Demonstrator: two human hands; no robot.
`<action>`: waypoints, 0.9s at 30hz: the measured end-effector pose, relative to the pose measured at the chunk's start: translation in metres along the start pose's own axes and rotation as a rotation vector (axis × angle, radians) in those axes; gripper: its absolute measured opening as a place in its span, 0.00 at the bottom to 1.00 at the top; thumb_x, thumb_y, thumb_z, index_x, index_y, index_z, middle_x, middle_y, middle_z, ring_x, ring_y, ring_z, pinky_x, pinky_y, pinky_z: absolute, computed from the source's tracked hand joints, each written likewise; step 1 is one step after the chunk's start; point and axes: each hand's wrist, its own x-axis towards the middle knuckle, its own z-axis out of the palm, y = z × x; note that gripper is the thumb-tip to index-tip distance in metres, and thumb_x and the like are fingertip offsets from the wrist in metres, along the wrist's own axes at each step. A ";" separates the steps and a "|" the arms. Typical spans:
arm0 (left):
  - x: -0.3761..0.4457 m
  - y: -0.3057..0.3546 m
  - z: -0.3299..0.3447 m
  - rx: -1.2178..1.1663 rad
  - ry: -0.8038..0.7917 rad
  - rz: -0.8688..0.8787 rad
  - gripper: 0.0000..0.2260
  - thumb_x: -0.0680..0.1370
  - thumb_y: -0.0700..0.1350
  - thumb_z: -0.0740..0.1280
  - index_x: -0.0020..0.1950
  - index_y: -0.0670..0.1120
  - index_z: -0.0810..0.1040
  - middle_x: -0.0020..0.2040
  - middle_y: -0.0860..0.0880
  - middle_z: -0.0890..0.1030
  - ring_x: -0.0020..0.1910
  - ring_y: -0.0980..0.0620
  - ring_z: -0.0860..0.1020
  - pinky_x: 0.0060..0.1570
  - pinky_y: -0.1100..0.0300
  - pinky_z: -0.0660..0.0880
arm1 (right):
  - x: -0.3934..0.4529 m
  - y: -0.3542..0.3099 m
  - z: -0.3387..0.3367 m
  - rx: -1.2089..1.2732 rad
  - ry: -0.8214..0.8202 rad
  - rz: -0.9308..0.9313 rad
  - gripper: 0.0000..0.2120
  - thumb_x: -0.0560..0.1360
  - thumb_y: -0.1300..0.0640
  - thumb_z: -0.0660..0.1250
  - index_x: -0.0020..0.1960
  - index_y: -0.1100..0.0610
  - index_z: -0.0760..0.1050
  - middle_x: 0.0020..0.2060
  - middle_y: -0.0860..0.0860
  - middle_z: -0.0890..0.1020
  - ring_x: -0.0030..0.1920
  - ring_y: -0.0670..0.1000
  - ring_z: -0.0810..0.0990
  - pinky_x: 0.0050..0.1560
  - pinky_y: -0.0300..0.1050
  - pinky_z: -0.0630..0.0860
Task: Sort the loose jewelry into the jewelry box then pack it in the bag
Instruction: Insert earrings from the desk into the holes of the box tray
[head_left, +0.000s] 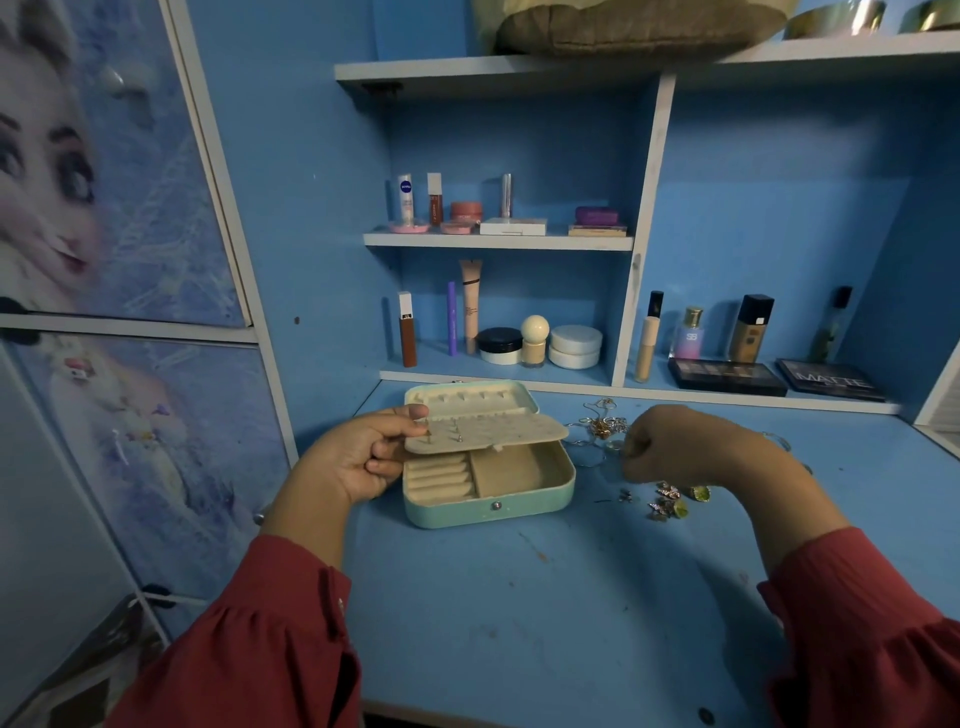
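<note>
box: mint-green hinged jewelry box (488, 512) sits open mid-desk, cream earring flap (498, 434) lifted over the ring rolls
left hand (358, 457): pinching the flap's left edge, holding it up
right hand (680, 447): curled over the tangled thin chains (597, 426); can't tell if it's got anything
loose bits: small earrings and green-stone pieces (670, 501) scattered right of the box
risk: chains look knotted, so one tug probably drags the lot
around: dark makeup palettes (727, 376) behind, nothing blocking
bag: not spotting one
</note>
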 end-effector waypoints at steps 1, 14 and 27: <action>0.000 0.000 0.000 0.007 0.002 0.003 0.09 0.71 0.31 0.63 0.43 0.45 0.75 0.28 0.50 0.71 0.13 0.61 0.60 0.11 0.71 0.54 | 0.001 0.000 0.000 0.027 0.045 -0.004 0.10 0.72 0.50 0.68 0.42 0.57 0.80 0.38 0.51 0.81 0.35 0.48 0.75 0.42 0.46 0.77; -0.002 0.001 0.000 0.038 0.011 0.026 0.10 0.76 0.30 0.60 0.47 0.45 0.74 0.22 0.53 0.68 0.13 0.60 0.59 0.12 0.71 0.54 | 0.033 -0.091 0.017 0.341 0.276 -0.366 0.07 0.78 0.57 0.62 0.47 0.57 0.79 0.44 0.50 0.81 0.44 0.49 0.77 0.45 0.43 0.73; 0.000 0.001 0.000 0.065 0.020 0.021 0.11 0.76 0.29 0.61 0.47 0.46 0.74 0.22 0.54 0.66 0.13 0.61 0.59 0.12 0.71 0.53 | 0.062 -0.119 0.027 0.249 0.195 -0.315 0.10 0.77 0.54 0.62 0.51 0.54 0.81 0.50 0.49 0.82 0.48 0.49 0.77 0.45 0.43 0.72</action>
